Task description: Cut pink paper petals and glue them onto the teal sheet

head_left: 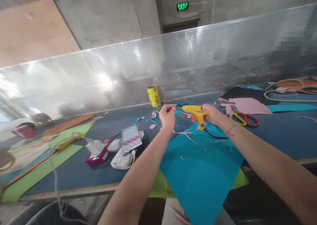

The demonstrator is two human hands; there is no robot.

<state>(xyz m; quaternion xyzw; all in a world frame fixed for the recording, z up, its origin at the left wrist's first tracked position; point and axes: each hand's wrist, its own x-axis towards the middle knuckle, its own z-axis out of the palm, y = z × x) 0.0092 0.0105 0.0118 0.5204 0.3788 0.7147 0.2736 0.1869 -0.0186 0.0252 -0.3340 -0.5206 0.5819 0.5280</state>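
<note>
Head view: yellow glue gun (196, 112) and a small pale scrap (169, 108) held up over a littered blue table (284, 132).

Right hand (213, 115) closed around the gun's grip, nozzle aimed left toward the left hand (167, 116), tip just short of its fingers. Scrap pinched between left thumb and fingertips, raised above the tabletop. Beneath both hands, a large teal sheet (198, 162) strewn with pink slivers and hanging over the near edge. Just right of the gun hand, red-and-yellow scissors (244, 118) lying by pink paper (247, 105). Far back against the perforated metal screen (173, 63), a yellow can (154, 96) standing upright. Near left: a white pouch (123, 154), a magenta packet (96, 156) beside it, green sheets (37, 177) further left.
</note>
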